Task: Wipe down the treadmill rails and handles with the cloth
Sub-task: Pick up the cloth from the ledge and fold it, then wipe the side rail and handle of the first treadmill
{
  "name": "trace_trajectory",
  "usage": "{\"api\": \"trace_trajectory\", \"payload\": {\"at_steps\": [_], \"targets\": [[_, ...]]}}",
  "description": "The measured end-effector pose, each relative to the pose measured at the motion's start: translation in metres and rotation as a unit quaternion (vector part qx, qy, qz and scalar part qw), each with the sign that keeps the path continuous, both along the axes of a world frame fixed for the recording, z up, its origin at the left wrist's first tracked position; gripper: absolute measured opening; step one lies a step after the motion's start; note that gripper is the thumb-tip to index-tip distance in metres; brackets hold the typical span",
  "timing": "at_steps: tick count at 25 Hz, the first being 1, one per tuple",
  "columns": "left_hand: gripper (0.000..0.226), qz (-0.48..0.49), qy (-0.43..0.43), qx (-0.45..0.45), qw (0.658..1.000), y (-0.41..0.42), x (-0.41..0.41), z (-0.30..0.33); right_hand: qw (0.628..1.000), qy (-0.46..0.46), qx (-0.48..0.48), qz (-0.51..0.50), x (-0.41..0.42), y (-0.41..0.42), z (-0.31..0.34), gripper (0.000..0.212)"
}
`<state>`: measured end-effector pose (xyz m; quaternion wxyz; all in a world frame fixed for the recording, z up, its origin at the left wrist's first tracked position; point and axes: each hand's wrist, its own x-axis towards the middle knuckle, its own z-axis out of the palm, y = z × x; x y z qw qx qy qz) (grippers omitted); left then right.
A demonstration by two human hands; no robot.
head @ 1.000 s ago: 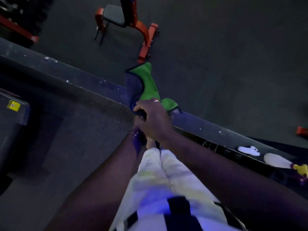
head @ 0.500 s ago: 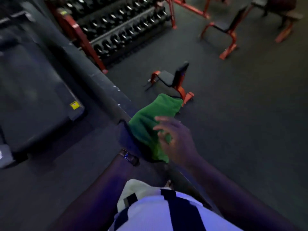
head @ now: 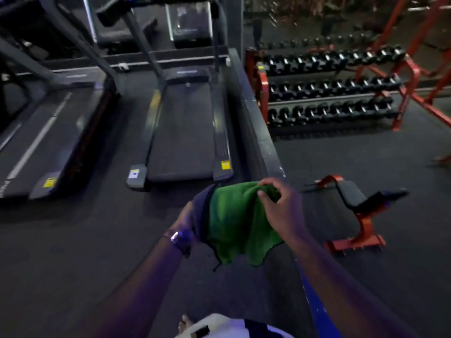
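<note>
A green cloth (head: 234, 223) with a dark backing hangs in front of me at mid-frame. My left hand (head: 186, 220) holds its left edge, mostly covered by the cloth's dark side; a watch sits on that wrist. My right hand (head: 280, 208) pinches the cloth's top right corner with curled fingers. A dark treadmill (head: 181, 132) stands ahead on the floor, its side rails (head: 220, 142) and upright handles (head: 144, 40) visible. A second treadmill (head: 51, 132) stands to its left.
A low dark ledge (head: 253, 123) runs from the back wall toward me, dividing the floor. Right of it stand a red dumbbell rack (head: 327, 93) and a red and black bench (head: 353, 206). My bare foot (head: 184, 325) shows at the bottom.
The view has lifted from the ledge and floor to the treadmills. The cloth has come up off the ledge, and my right hand has gone from loose on it to pinching its corner.
</note>
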<state>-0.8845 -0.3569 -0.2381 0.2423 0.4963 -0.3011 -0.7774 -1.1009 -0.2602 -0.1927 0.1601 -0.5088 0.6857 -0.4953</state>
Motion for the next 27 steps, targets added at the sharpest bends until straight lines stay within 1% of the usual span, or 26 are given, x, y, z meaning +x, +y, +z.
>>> {"api": "trace_trajectory", "payload": {"at_steps": [1,2,3,4,5,6,7,8,9,10,11,12,13,15,17,18,21,22,23,25,26,27], "targets": [[0.043,0.027,0.044,0.039,0.998,-0.006,0.018,0.007,1.000,-0.022,0.003,-0.006,0.015,-0.021,-0.004,0.023],[0.048,-0.003,0.055,0.027,0.998,-0.012,0.040,0.012,0.999,-0.041,0.012,-0.012,0.029,-0.043,-0.010,0.022],[0.054,0.013,0.072,0.000,0.997,-0.021,0.060,0.008,0.998,-0.061,0.021,-0.018,0.042,-0.063,-0.016,0.019],[0.058,0.006,0.078,-0.031,0.996,-0.030,0.081,0.014,0.995,-0.092,0.031,-0.017,0.056,-0.082,-0.021,0.016],[0.073,0.021,0.063,-0.091,0.994,-0.040,0.099,0.018,0.990,-0.133,0.043,-0.003,0.068,-0.098,-0.025,0.015],[0.097,0.031,0.066,-0.151,0.986,-0.052,0.113,0.018,0.982,-0.176,0.059,0.020,0.080,-0.113,-0.027,0.016],[0.116,0.026,0.076,-0.205,0.975,-0.067,0.126,0.019,0.971,-0.222,0.076,0.049,0.094,-0.129,-0.026,0.016],[0.126,0.016,0.067,-0.269,0.961,-0.080,0.140,0.023,0.955,-0.269,0.092,0.079,0.107,-0.144,-0.024,0.019],[0.130,0.006,0.047,-0.310,0.950,-0.100,0.152,0.025,0.935,-0.319,0.104,0.113,0.118,-0.158,-0.020,0.026],[0.126,-0.002,0.001,-0.344,0.939,-0.120,0.162,0.028,0.916,-0.357,0.111,0.145,0.126,-0.173,-0.018,0.039],[0.117,0.001,-0.039,-0.371,0.928,-0.140,0.169,0.030,0.907,-0.369,0.115,0.168,0.133,-0.187,-0.015,0.053],[0.102,0.008,-0.071,-0.393,0.917,-0.158,0.172,0.036,0.911,-0.356,0.119,0.173,0.136,-0.203,-0.014,0.062],[0.088,0.023,-0.091,-0.399,0.912,-0.172,0.173,0.042,0.922,-0.328,0.116,0.167,0.140,-0.216,-0.011,0.064],[0.068,0.043,-0.146,-0.394,0.907,-0.208,0.173,0.044,0.955,-0.251,0.091,0.127,0.141,-0.250,-0.009,0.055],[0.063,0.048,-0.216,-0.398,0.890,-0.257,0.179,0.035,0.981,-0.163,0.064,0.088,0.136,-0.291,-0.006,0.046],[0.062,0.046,-0.247,-0.405,0.879,-0.282,0.182,0.031,0.986,-0.133,0.056,0.078,0.130,-0.314,-0.006,0.046],[0.045,0.040,-0.372,-0.458,0.807,-0.350,0.180,0.029,0.991,-0.109,0.038,0.070,0.106,-0.383,-0.012,0.043],[0.040,0.046,-0.400,-0.459,0.792,-0.367,0.176,0.032,0.992,-0.105,0.025,0.067,0.102,-0.403,-0.012,0.040],[0.034,0.064,-0.413,-0.455,0.786,-0.390,0.171,0.035,0.992,-0.110,0.012,0.066,0.097,-0.429,-0.011,0.036],[0.017,0.083,-0.384,-0.447,0.803,-0.437,0.161,0.047,0.986,-0.149,0.000,0.069,0.091,-0.483,-0.002,0.031],[0.015,0.058,-0.372,-0.456,0.807,-0.458,0.159,0.053,0.983,-0.162,0.007,0.087,0.089,-0.507,0.006,0.030],[0.032,0.014,-0.372,-0.481,0.794,-0.481,0.158,0.057,0.982,-0.148,0.018,0.114,0.086,-0.532,0.014,0.035]]}}
